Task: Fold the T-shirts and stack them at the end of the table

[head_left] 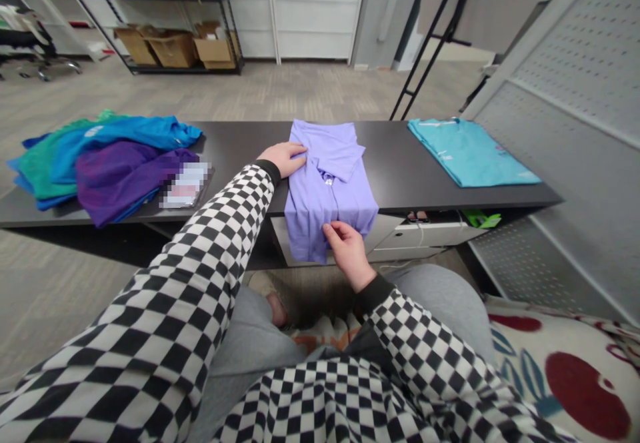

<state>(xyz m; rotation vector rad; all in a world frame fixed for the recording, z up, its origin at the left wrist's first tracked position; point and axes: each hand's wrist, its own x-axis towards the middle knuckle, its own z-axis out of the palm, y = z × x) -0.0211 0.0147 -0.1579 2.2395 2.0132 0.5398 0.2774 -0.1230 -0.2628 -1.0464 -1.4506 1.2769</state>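
Observation:
A lavender polo shirt [330, 183] lies half folded on the dark table [240, 146], its lower part hanging over the near edge. My left hand [284, 158] rests flat on the shirt's left side near the collar, fingers stretched out. My right hand [347, 250] pinches the hanging hem of the shirt below the table edge. Both arms wear checkered black-and-white sleeves.
A pile of teal, blue and purple shirts [100, 160] sits at the table's left end. A folded turquoise shirt [470, 153] lies at the right end. A grey pegboard panel [565, 130] stands to the right. Shelves with cardboard boxes [170, 46] are at the back.

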